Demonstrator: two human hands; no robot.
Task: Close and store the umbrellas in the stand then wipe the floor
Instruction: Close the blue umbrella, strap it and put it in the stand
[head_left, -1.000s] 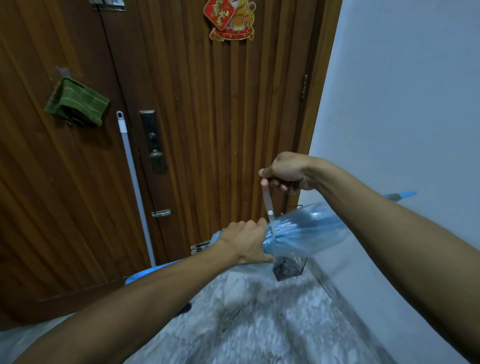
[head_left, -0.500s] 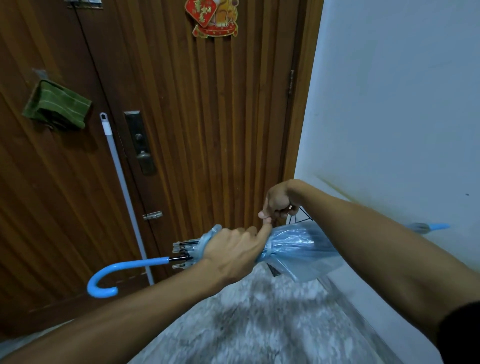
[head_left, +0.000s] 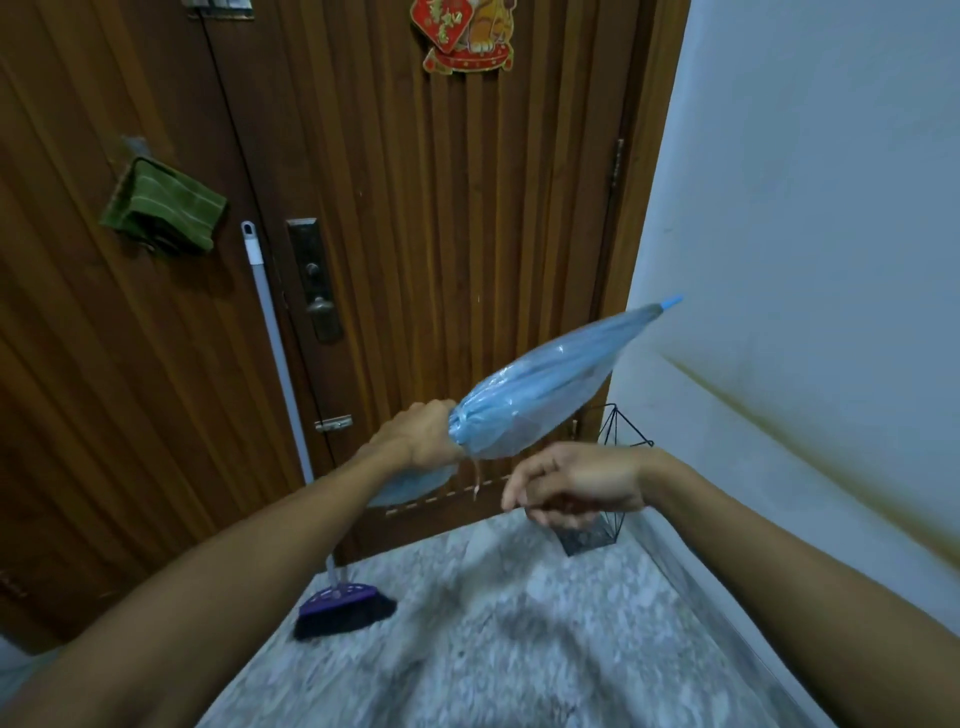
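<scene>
A closed, translucent light-blue umbrella (head_left: 540, 395) is tied with its strap and points up and to the right, its blue tip near the white wall. My left hand (head_left: 421, 434) grips it at the tied end; the handle is hidden behind my forearm. My right hand (head_left: 574, 483) hovers just below the canopy, apart from it, fingers loosely curled with nothing in them. A black wire umbrella stand (head_left: 608, 530) sits on the floor in the corner, partly hidden behind my right hand.
A wooden door (head_left: 441, 234) faces me with a lock plate. A broom (head_left: 343, 605) with a grey pole leans on it. A green cloth (head_left: 161, 208) hangs at the left. White wall (head_left: 805, 260) on the right; marble floor (head_left: 493, 649) below.
My right hand has let go of the strap and dropped below the umbrella. My left hand has swung the umbrella so that its tip points up and right; the view has tilted down.
</scene>
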